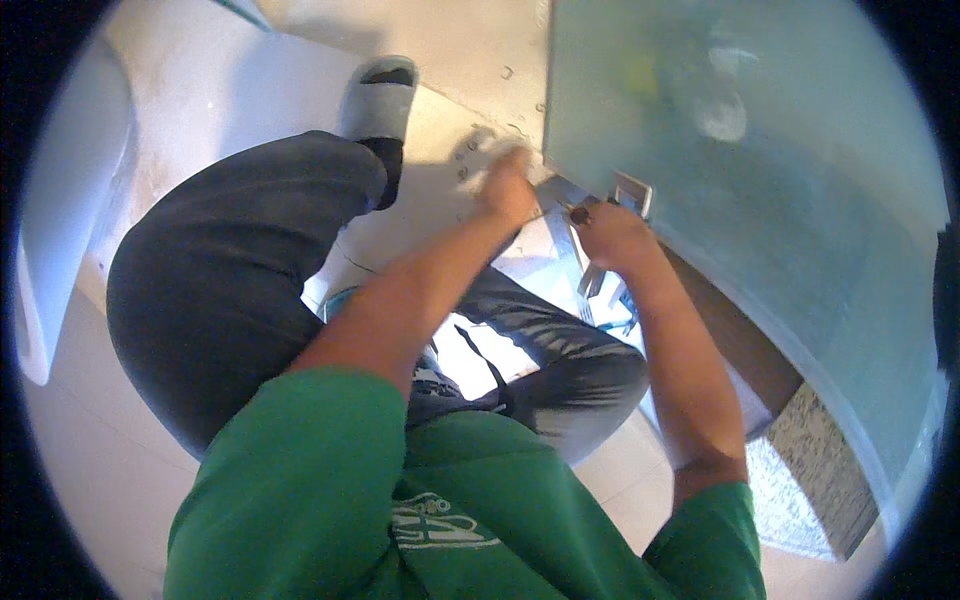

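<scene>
The right hand [615,238] is curled around a small dark-ended tool [580,215], which points toward the left hand [509,190], itself too blurred to tell whether it grips anything. The tool lies between both hands, just below the near-left corner of the greenish panel [740,150], beside a metal frame [633,190]; speckled floor [450,115] gives room between the panel's straight edge and the slippered foot [381,100].

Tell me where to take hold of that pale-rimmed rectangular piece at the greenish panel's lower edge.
Probably pinch the pale-rimmed rectangular piece by its upper rim, coming from its far side: that narrow rim shows clear against the greenish panel, while your right grip partly covers the near side.
</scene>
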`<action>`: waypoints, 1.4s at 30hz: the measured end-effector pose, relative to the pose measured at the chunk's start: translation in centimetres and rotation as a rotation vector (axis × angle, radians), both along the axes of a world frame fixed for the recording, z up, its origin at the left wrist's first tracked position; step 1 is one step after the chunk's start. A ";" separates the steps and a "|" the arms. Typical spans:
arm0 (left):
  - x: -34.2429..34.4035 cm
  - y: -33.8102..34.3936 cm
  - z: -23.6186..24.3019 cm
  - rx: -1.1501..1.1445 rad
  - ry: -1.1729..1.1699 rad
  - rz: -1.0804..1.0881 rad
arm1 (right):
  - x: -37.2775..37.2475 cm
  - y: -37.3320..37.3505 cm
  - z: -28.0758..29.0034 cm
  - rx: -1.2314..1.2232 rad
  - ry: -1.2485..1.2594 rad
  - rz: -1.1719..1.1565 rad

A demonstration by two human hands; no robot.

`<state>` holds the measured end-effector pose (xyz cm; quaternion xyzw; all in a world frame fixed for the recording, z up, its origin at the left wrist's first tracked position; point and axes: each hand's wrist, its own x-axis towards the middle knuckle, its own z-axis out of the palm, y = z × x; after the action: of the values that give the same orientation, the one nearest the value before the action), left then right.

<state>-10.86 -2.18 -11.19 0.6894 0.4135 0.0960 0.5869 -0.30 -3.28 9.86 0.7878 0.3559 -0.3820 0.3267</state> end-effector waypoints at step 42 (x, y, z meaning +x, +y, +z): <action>2.5 -7.0 -1.6 -0.070 0.118 -0.393 | -14.4 -33.6 11.6 0.883 -0.276 -0.163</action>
<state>-8.39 -9.13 -12.83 0.7404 0.3079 -0.0756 0.5926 -14.71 -36.91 21.44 0.9202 0.3746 -0.1102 -0.0264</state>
